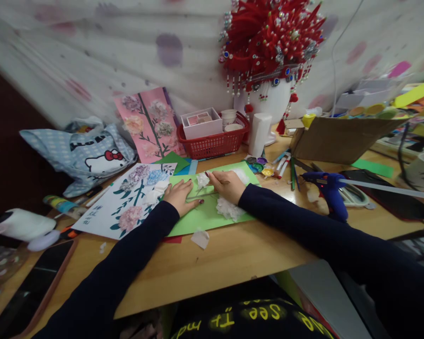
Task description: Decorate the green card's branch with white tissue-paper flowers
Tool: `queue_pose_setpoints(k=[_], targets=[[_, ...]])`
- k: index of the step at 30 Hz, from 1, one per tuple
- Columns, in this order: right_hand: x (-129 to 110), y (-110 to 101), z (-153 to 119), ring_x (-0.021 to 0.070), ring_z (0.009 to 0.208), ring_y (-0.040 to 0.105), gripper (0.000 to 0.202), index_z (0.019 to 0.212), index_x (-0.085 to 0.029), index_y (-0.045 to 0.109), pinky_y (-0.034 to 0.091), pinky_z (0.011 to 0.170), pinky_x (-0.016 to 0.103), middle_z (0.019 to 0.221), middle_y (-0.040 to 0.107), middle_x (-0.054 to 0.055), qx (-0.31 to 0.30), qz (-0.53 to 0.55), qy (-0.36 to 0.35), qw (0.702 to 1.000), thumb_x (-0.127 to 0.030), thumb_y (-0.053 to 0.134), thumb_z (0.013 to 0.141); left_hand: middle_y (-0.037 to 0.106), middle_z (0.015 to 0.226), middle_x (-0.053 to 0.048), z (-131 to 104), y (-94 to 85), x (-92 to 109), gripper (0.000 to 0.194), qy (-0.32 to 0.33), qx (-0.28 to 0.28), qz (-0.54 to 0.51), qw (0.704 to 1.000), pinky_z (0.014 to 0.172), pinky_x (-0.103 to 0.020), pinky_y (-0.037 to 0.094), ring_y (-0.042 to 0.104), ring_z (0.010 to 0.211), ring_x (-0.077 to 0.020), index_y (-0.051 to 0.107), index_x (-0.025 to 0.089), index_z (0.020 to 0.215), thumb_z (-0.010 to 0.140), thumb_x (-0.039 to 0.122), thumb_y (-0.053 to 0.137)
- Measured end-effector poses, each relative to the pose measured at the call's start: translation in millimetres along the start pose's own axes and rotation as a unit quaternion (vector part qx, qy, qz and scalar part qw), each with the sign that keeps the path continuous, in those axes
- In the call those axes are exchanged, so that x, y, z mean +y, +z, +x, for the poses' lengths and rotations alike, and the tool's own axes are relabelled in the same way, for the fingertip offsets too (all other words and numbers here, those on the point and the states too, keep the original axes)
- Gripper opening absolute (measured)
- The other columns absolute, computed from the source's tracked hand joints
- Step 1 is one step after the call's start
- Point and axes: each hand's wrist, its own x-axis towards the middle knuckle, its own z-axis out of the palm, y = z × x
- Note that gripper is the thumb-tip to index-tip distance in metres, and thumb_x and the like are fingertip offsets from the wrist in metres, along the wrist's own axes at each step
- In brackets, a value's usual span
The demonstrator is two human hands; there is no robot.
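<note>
A light green sheet of paper (pixel 183 226) lies on the table in front of me, with white crumpled-paper flowers on it. My left hand (pixel 180 197) rests flat on the sheet's left part, fingers spread. On the right, the fingers of my right hand (pixel 228 184) are pinched together over the sheet; what they hold, if anything, is too small to make out. A small white paper flower (pixel 202 180) lies between my hands. Below my right hand is a larger white ruffled flower (pixel 229 209). Beside my left hand sits a white paper piece (pixel 155 192), over a white sheet with a flower picture (pixel 106 214).
A blue glue gun (pixel 327 190) with a long glue stick stands at right. Behind are a red basket (pixel 212 143), a pink flower picture (pixel 150 127) and a cardboard piece (pixel 342 139). A phone (pixel 31 287) lies front left; a paper scrap (pixel 200 239) lies near the sheet.
</note>
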Motion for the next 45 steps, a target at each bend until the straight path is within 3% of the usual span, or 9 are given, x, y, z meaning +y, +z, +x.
queue_pose_setpoints(k=[11, 18, 24, 26, 29, 31, 37, 42, 45], targets=[[2.5, 3.6, 15.8, 0.0104, 0.033, 0.049, 0.044, 0.058, -0.016, 0.055, 0.037, 0.038, 0.02, 0.038, 0.052, 0.0, 0.027, 0.175, 0.175, 0.969, -0.044, 0.039, 0.088, 0.035, 0.144, -0.006, -0.4, 1.3, -1.8, 0.061, 0.003, 0.006, 0.0, 1.0, 0.105, -0.058, 0.02, 0.029, 0.133, -0.031, 0.044, 0.022, 0.131, 0.08, 0.055, 0.048], [3.7, -7.0, 21.2, 0.0092, 0.031, 0.049, 0.05, 0.059, -0.015, 0.055, 0.039, 0.033, 0.018, 0.039, 0.055, 0.002, 0.074, 0.246, 0.203, 0.945, -0.054, 0.038, 0.085, 0.042, 0.14, -0.01, 1.9, 3.6, -3.4, 0.064, 0.007, 0.026, -0.022, 0.999, 0.103, -0.058, 0.022, 0.034, 0.129, -0.0332, 0.048, 0.019, 0.128, 0.077, 0.057, 0.051], [2.8, -23.7, 13.6, 0.0078, 0.026, 0.044, 0.056, 0.054, -0.014, 0.056, 0.036, 0.03, 0.018, 0.035, 0.052, 0.001, 0.067, 0.308, 0.192, 0.93, -0.063, 0.045, 0.078, 0.062, 0.081, -0.009, -8.0, -20.4, -14.1, 0.017, 0.03, 0.142, -0.09, 0.985, 0.075, -0.034, 0.045, 0.057, 0.08, -0.021, 0.068, 0.015, 0.072, 0.073, 0.03, 0.061], [2.2, -24.9, 9.5, 0.0079, 0.028, 0.045, 0.057, 0.054, -0.013, 0.057, 0.037, 0.031, 0.018, 0.035, 0.053, 0.001, 0.03, 0.283, 0.181, 0.941, -0.063, 0.044, 0.079, 0.057, 0.068, -0.004, -13.9, -27.9, -15.2, 0.014, 0.075, 0.096, -0.156, 0.98, 0.062, -0.028, 0.044, 0.053, 0.063, -0.0152, 0.067, 0.015, 0.067, 0.07, 0.029, 0.065], [2.7, -21.2, 6.2, 0.0085, 0.033, 0.05, 0.056, 0.059, -0.013, 0.061, 0.039, 0.036, 0.017, 0.039, 0.055, 0.002, -0.013, 0.23, 0.166, 0.959, -0.061, 0.043, 0.081, 0.055, 0.066, 0.0, -20.4, -27.6, -10.6, 0.023, 0.173, -0.088, -0.282, 0.94, 0.055, -0.023, 0.04, 0.048, 0.055, -0.0101, 0.069, 0.016, 0.077, 0.064, 0.036, 0.071], [4.6, -17.2, 5.9, 0.0088, 0.037, 0.053, 0.054, 0.063, -0.013, 0.064, 0.041, 0.039, 0.017, 0.043, 0.058, 0.002, -0.025, 0.2, 0.143, 0.969, -0.058, 0.043, 0.082, 0.055, 0.068, 0.0, -21.8, -21.7, -5.5, 0.028, 0.204, -0.148, -0.299, 0.92, 0.055, -0.022, 0.04, 0.049, 0.058, -0.0099, 0.069, 0.016, 0.081, 0.063, 0.036, 0.073], [11.2, -10.4, 6.4, 0.0094, 0.045, 0.057, 0.047, 0.066, -0.014, 0.064, 0.043, 0.044, 0.017, 0.052, 0.061, 0.002, -0.023, 0.171, 0.103, 0.98, -0.055, 0.046, 0.083, 0.053, 0.068, -0.001, -18.7, -11.7, -2.2, 0.018, 0.244, -0.155, -0.271, 0.918, 0.057, -0.021, 0.038, 0.049, 0.064, -0.0115, 0.066, 0.015, 0.067, 0.068, 0.033, 0.068], [13.0, -9.9, 6.2, 0.0094, 0.043, 0.056, 0.049, 0.066, -0.014, 0.063, 0.042, 0.043, 0.017, 0.051, 0.061, 0.002, -0.006, 0.175, 0.115, 0.978, -0.055, 0.043, 0.084, 0.054, 0.063, 0.001, -13.3, -18.0, -3.1, 0.026, 0.144, -0.14, -0.344, 0.917, 0.054, -0.021, 0.037, 0.046, 0.056, -0.0099, 0.061, 0.014, 0.075, 0.074, 0.04, 0.061], [13.8, -10.4, 6.3, 0.0093, 0.043, 0.056, 0.05, 0.067, -0.014, 0.064, 0.042, 0.043, 0.018, 0.051, 0.062, 0.002, -0.008, 0.168, 0.111, 0.98, -0.055, 0.041, 0.085, 0.057, 0.072, -0.002, -14.9, -20.1, 2.8, 0.032, 0.201, -0.146, -0.307, 0.919, 0.061, -0.023, 0.04, 0.049, 0.065, -0.0123, 0.067, 0.015, 0.08, 0.064, 0.043, 0.071]])
